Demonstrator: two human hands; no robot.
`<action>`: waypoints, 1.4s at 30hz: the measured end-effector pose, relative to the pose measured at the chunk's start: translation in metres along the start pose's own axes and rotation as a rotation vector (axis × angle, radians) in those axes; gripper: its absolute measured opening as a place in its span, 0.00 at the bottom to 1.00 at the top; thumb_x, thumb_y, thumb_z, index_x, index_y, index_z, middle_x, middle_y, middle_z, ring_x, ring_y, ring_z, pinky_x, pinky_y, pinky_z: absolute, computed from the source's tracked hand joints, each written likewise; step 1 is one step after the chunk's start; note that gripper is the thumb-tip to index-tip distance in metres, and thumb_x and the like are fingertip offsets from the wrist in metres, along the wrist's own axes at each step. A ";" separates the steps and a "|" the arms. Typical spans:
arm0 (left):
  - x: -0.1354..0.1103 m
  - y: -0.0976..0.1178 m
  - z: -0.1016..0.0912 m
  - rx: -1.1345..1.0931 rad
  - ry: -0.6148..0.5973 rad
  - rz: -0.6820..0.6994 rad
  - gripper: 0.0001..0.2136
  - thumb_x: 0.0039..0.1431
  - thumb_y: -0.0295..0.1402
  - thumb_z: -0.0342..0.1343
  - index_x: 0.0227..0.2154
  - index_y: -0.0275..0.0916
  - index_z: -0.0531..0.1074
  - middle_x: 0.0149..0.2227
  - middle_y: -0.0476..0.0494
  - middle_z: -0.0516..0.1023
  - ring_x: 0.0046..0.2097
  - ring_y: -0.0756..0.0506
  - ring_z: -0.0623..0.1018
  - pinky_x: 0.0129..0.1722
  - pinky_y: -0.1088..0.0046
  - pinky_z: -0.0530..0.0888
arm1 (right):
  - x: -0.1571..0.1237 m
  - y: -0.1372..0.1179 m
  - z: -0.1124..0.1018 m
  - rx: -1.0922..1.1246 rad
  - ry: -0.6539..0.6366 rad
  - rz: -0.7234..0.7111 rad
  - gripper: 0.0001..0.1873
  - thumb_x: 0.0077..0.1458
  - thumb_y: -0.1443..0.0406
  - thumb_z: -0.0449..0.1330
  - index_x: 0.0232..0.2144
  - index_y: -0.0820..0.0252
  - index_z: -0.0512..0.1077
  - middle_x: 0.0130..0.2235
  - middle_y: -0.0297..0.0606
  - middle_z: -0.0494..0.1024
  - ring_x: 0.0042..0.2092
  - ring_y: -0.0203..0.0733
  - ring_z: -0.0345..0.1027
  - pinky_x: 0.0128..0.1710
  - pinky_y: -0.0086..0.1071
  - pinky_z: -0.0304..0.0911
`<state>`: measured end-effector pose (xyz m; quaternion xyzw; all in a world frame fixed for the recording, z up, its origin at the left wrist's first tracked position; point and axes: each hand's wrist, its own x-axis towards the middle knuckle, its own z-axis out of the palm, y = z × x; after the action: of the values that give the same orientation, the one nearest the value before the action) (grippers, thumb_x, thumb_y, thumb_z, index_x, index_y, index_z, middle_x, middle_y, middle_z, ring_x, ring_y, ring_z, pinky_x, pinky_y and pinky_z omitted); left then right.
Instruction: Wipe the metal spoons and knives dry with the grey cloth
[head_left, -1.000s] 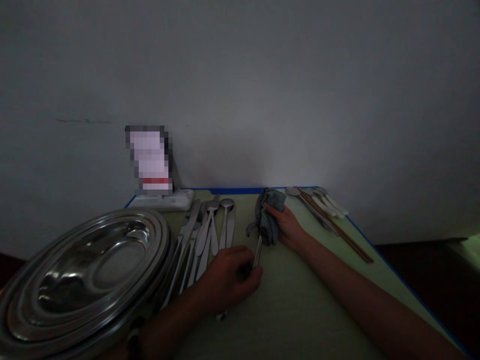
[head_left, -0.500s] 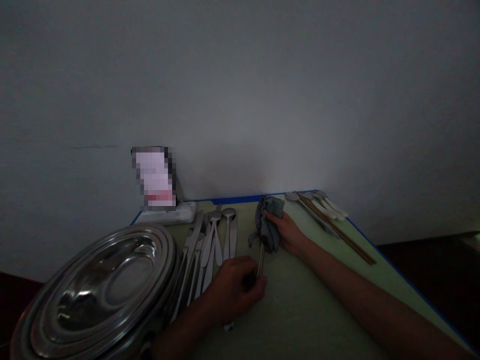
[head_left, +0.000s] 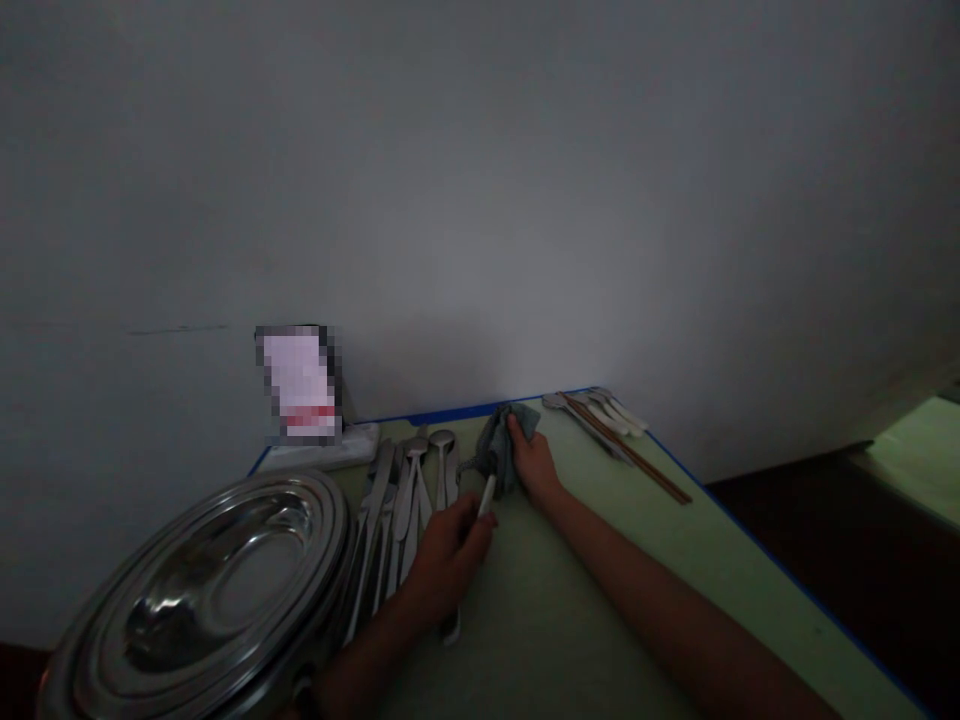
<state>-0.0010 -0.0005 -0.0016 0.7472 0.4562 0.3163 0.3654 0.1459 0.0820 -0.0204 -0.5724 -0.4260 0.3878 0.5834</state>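
Note:
My left hand (head_left: 444, 545) is closed around a slim metal utensil (head_left: 484, 497) on the pale green table (head_left: 600, 600). The utensil's far end runs up into a grey cloth (head_left: 501, 450). My right hand (head_left: 534, 462) grips that bunched cloth around the utensil's end, near the table's far edge. Which kind of utensil it is I cannot make out in the dim light. Its lower end sticks out below my left hand.
A row of metal spoons and knives (head_left: 409, 490) lies left of my hands. Stacked steel platters (head_left: 202, 600) fill the near left. Chopsticks and spoons (head_left: 615, 440) lie at the far right. A white block with a pixelated card (head_left: 304, 385) stands against the wall.
The view has shifted, so everything sits further left and lower. Both hands keep their grip; the utensil now tilts more to the right between them.

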 end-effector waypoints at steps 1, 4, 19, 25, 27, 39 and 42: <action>0.000 0.001 0.000 -0.020 0.002 -0.013 0.11 0.59 0.37 0.42 0.24 0.38 0.62 0.19 0.54 0.61 0.23 0.51 0.64 0.22 0.77 0.59 | -0.001 -0.001 0.001 -0.044 -0.004 -0.015 0.24 0.46 0.46 0.52 0.19 0.61 0.68 0.21 0.35 0.72 0.28 0.39 0.65 0.28 0.29 0.56; 0.000 0.002 0.001 -0.024 0.003 -0.020 0.11 0.58 0.38 0.44 0.23 0.39 0.61 0.18 0.55 0.60 0.22 0.51 0.63 0.22 0.77 0.58 | -0.002 -0.001 0.001 -0.070 -0.055 -0.040 0.24 0.46 0.46 0.53 0.18 0.61 0.68 0.20 0.34 0.71 0.28 0.39 0.64 0.28 0.29 0.56; 0.004 -0.003 0.002 -0.044 -0.077 -0.070 0.13 0.61 0.40 0.41 0.25 0.40 0.57 0.21 0.55 0.59 0.24 0.52 0.62 0.23 0.77 0.59 | 0.004 0.009 0.000 0.485 -0.174 0.204 0.19 0.44 0.51 0.60 0.33 0.59 0.73 0.31 0.33 0.79 0.37 0.39 0.72 0.40 0.31 0.64; 0.001 0.001 0.001 0.112 -0.132 -0.009 0.12 0.58 0.35 0.43 0.20 0.39 0.57 0.18 0.56 0.55 0.22 0.52 0.60 0.21 0.77 0.55 | 0.009 0.000 -0.003 0.747 -0.108 0.381 0.10 0.50 0.58 0.58 0.32 0.58 0.70 0.27 0.33 0.78 0.35 0.39 0.73 0.35 0.32 0.68; 0.000 0.002 0.001 0.108 -0.136 -0.008 0.11 0.57 0.34 0.43 0.20 0.39 0.58 0.18 0.56 0.55 0.22 0.52 0.60 0.21 0.77 0.55 | 0.008 -0.002 -0.004 0.724 -0.178 0.355 0.08 0.46 0.62 0.62 0.30 0.58 0.71 0.25 0.33 0.78 0.33 0.40 0.74 0.33 0.32 0.69; 0.000 -0.002 0.004 0.050 -0.107 -0.035 0.12 0.60 0.38 0.42 0.23 0.39 0.60 0.20 0.55 0.58 0.23 0.52 0.61 0.21 0.77 0.56 | 0.006 -0.001 -0.001 0.643 -0.219 0.300 0.10 0.45 0.60 0.63 0.27 0.62 0.72 0.25 0.36 0.79 0.34 0.40 0.74 0.35 0.31 0.69; 0.000 -0.001 0.004 0.011 -0.096 -0.044 0.12 0.60 0.38 0.43 0.23 0.39 0.60 0.20 0.55 0.59 0.22 0.52 0.62 0.21 0.77 0.56 | 0.005 -0.001 0.000 0.633 -0.225 0.295 0.10 0.44 0.60 0.63 0.27 0.61 0.72 0.26 0.36 0.79 0.34 0.40 0.74 0.35 0.31 0.68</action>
<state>0.0016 -0.0013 -0.0046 0.7532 0.4562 0.2694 0.3898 0.1481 0.0869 -0.0193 -0.3723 -0.2594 0.6410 0.6190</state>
